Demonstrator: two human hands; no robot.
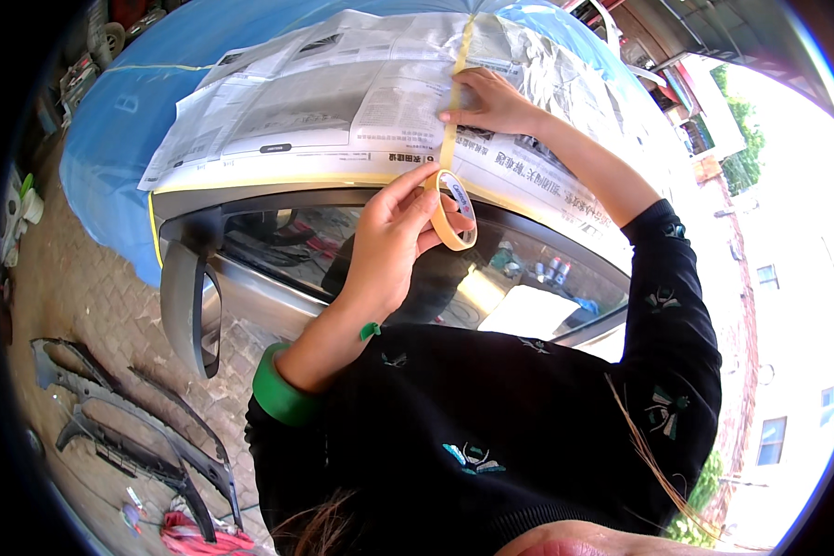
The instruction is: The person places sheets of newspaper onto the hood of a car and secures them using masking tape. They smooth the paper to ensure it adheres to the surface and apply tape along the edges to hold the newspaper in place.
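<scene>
My left hand (391,243) is closed around a roll of yellow masking tape (456,239), with its fingertips inside the ring. From the roll, a masking tape strip (449,148) runs away from me over the joint between newspaper sheets (343,116). My right hand (496,104) is at that strip, its fingers curled and thumb and fingertips on the tape. Newspaper covers the upper part of a car, its near edge bordered by yellow tape above the side window (528,269). Around my left forearm sits a green roll of tape (283,385).
Blue plastic sheeting (120,120) drapes the car beyond the newspaper. A side mirror (190,306) juts out at the left. Dark car body parts (139,431) and a red cloth (204,536) lie on the paved floor (111,320). Buildings stand at the right.
</scene>
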